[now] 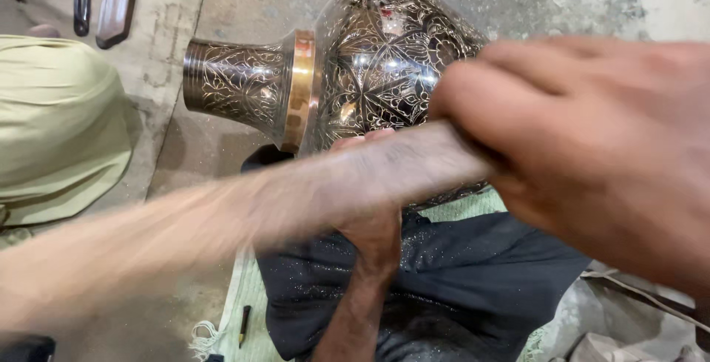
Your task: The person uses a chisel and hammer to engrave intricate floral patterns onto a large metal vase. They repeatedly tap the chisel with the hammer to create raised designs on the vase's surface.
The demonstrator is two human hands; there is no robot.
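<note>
right hand (592, 155): right of frame, fist closed round a blurred wooden handle (296, 199) that runs to lower left.
left hand (373, 229): centre, under the vase; grip hidden, cannot tell.
engraved metal vase (355, 66): upper centre, on its side, neck pointing left, copper band at the shoulder, body resting on black cloth (458, 281).
edges: handle crosses just below the vase belly.
open room: bare concrete floor (592, 0) at top right; green fabric (52, 125) crowds the left edge.
</note>
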